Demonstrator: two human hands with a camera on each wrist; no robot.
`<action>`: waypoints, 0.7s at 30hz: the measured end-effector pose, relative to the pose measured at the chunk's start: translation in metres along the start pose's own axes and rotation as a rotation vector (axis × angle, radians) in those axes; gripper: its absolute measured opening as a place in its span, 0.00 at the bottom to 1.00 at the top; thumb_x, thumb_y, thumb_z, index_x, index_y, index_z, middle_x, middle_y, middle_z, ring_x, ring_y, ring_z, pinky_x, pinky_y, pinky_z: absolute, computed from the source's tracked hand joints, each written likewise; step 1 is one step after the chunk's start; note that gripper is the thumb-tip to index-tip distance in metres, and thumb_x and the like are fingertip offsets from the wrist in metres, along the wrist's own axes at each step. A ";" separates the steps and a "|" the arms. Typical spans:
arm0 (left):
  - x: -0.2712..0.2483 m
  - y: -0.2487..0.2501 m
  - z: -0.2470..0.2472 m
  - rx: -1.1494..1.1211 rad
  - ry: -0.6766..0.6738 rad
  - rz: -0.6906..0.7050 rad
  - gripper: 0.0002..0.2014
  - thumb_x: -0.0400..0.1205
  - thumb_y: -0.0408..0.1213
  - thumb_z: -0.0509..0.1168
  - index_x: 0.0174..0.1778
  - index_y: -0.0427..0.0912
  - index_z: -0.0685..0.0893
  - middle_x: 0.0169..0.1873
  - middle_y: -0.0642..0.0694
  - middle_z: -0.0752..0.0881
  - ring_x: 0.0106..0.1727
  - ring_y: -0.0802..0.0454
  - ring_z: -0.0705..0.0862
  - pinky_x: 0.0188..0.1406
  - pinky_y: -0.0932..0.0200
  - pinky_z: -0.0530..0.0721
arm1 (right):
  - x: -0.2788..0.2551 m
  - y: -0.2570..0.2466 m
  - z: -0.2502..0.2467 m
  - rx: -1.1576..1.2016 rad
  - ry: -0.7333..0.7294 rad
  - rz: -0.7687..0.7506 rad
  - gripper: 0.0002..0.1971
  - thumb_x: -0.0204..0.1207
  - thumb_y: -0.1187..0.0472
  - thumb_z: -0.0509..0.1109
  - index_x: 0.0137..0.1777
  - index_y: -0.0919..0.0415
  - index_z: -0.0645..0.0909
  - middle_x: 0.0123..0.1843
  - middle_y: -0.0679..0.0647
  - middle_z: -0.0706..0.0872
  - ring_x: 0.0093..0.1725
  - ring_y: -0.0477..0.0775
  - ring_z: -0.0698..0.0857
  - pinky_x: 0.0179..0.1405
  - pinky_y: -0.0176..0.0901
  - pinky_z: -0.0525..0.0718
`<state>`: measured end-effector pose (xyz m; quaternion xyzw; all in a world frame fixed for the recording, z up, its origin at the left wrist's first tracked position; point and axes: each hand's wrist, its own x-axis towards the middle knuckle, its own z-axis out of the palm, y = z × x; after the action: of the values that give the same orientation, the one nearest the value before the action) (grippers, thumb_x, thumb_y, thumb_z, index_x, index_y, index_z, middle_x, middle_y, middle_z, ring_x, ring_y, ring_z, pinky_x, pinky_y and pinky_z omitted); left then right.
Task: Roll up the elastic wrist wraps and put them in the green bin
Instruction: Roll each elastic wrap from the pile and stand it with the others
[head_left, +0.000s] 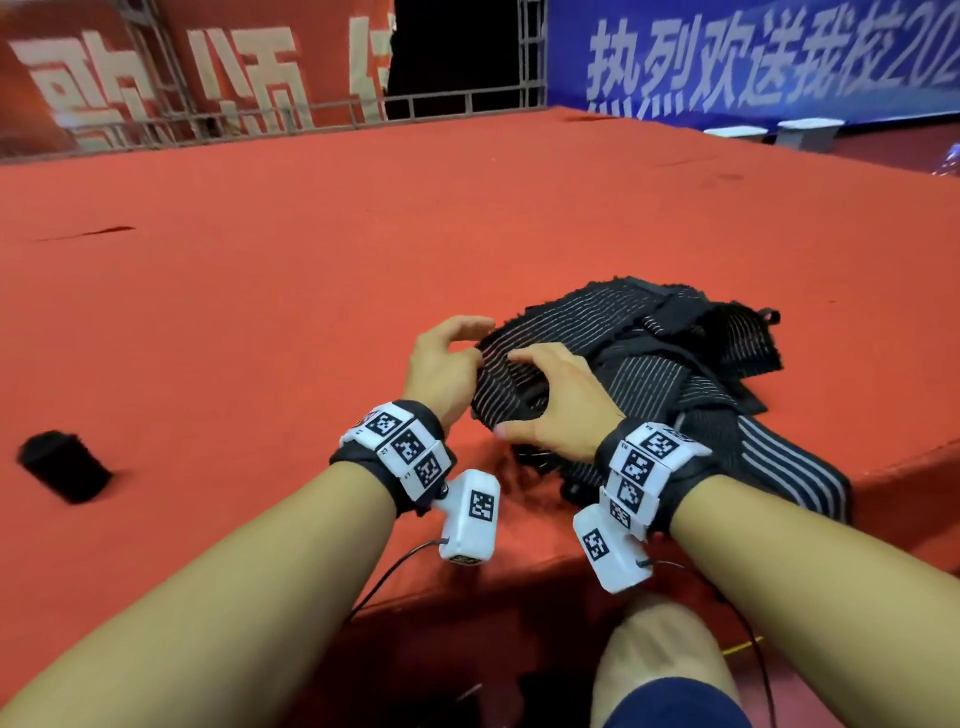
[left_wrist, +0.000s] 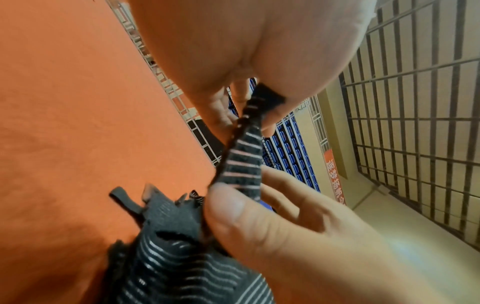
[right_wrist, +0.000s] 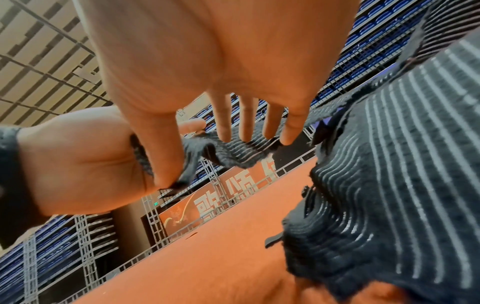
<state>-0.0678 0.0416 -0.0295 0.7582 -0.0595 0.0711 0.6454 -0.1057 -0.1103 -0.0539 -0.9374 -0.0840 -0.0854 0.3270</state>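
A pile of black elastic wrist wraps (head_left: 675, 353) with pale stripes lies on the red carpeted platform (head_left: 311, 260), near its front edge. One wrap (head_left: 498, 371) is lifted off the pile and stretched between both hands. My left hand (head_left: 475, 343) pinches its end between thumb and fingers, as the left wrist view shows (left_wrist: 255, 115). My right hand (head_left: 506, 393) holds the same wrap (left_wrist: 241, 162) a little further along, thumb under it and straight fingers (right_wrist: 249, 127) on top. No green bin is in view.
A black rolled wrap (head_left: 62, 465) lies alone on the carpet at the far left. One striped wrap (head_left: 789, 467) hangs over the platform's front edge at the right. My knee (head_left: 660, 654) is below that edge. Banners and metal truss stand behind.
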 end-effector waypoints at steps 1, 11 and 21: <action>-0.001 0.002 -0.005 -0.027 0.006 -0.002 0.21 0.77 0.15 0.58 0.52 0.41 0.90 0.44 0.51 0.89 0.29 0.68 0.83 0.30 0.66 0.83 | 0.000 -0.004 0.003 0.008 -0.019 -0.024 0.44 0.63 0.45 0.86 0.79 0.53 0.73 0.77 0.51 0.72 0.77 0.57 0.68 0.77 0.48 0.68; -0.011 0.003 -0.033 -0.170 0.055 -0.008 0.20 0.77 0.15 0.53 0.37 0.35 0.89 0.37 0.41 0.88 0.35 0.56 0.84 0.30 0.65 0.83 | 0.011 -0.029 0.022 0.132 0.231 -0.022 0.11 0.75 0.69 0.71 0.50 0.53 0.88 0.42 0.52 0.89 0.48 0.59 0.86 0.50 0.47 0.81; -0.018 -0.012 -0.045 -0.085 -0.071 0.130 0.11 0.83 0.22 0.66 0.49 0.43 0.88 0.40 0.50 0.89 0.40 0.59 0.85 0.42 0.62 0.84 | 0.021 -0.041 0.017 0.452 0.333 -0.025 0.11 0.79 0.69 0.68 0.45 0.53 0.88 0.39 0.48 0.90 0.43 0.50 0.88 0.44 0.53 0.88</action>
<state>-0.0846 0.0876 -0.0375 0.7266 -0.1342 0.0832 0.6686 -0.0924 -0.0660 -0.0386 -0.8127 -0.0576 -0.2213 0.5359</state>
